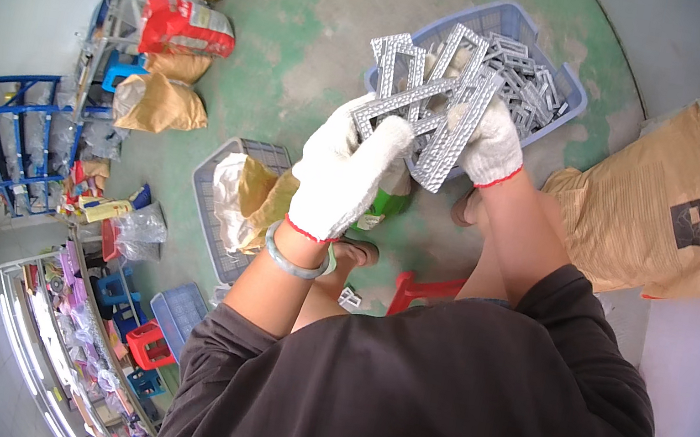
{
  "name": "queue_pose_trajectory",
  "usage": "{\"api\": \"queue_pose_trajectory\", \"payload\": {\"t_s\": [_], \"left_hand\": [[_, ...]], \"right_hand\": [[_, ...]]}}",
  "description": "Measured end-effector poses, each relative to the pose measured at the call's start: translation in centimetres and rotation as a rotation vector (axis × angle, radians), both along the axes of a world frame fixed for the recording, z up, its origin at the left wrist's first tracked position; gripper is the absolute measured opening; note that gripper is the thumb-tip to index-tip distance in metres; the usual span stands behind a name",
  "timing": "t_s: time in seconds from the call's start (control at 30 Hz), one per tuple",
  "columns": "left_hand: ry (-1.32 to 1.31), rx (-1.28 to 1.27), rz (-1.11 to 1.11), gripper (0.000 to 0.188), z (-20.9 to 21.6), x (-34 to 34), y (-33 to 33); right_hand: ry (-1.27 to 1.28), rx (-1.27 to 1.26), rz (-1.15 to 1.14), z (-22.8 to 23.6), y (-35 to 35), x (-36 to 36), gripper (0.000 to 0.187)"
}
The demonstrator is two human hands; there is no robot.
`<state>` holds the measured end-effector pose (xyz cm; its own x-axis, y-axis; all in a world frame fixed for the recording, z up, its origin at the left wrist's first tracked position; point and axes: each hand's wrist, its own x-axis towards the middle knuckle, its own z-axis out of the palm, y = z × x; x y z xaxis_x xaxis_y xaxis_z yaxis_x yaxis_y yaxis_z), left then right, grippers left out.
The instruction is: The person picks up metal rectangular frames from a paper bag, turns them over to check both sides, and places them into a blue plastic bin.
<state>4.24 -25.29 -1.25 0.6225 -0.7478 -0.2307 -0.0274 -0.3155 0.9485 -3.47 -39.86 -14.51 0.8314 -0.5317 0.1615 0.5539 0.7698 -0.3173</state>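
Both my hands wear white knit gloves with red cuffs. A bunch of silver-grey rectangular frames (400, 100) with patterned surfaces is held up between them. My left hand (343, 166) is closed on the bunch's left side, its thumb lying along the lower edge. From the right, my right hand (490, 145) grips a long frame (461, 135) of the same kind; most of its fingers are hidden behind it. Beyond my hands stands a blue-grey plastic basket (574, 82), holding a heap of similar silver pieces (521, 81).
A grey basket (205, 185) with paper bags sits at left, near a red stool (411, 295). To the right stands a large brown paper sack (640, 202). Along the left wall are a blue rack (21, 108), a red-and-white bag (187, 28) and loaded shelves (66, 310).
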Motion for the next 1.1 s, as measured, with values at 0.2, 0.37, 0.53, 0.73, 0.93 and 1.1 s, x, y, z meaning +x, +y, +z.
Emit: {"api": "queue_pose_trajectory", "payload": {"t_s": [0.2,0.37,0.53,0.73,0.93,1.1], "left_hand": [[-0.062,-0.053,-0.011,0.038,4.5,-3.5,3.6],[-0.020,-0.118,0.002,0.036,5.3,-5.0,6.2],[-0.239,0.000,-0.070,0.030,7.2,-5.3,7.5],[-0.259,0.034,-0.165,0.023,6.8,-2.9,7.8],[-0.049,-0.079,-0.217,0.024,6.1,-0.5,5.7],[-0.560,-0.063,-0.400,0.023,4.3,0.8,1.8]], "right_hand": [[-0.181,-0.013,-0.003,2.6,4.4,-2.9,0.080],[-0.137,-0.006,0.015,3.5,6.6,-4.6,0.080],[-0.302,0.085,0.153,4.1,8.5,-5.1,0.076],[-0.287,0.215,0.275,1.3,8.7,-4.1,0.057],[-0.397,0.203,0.204,5.4,8.4,-5.1,0.072],[-0.353,0.230,0.088,3.4,6.2,-4.7,0.072]]}}
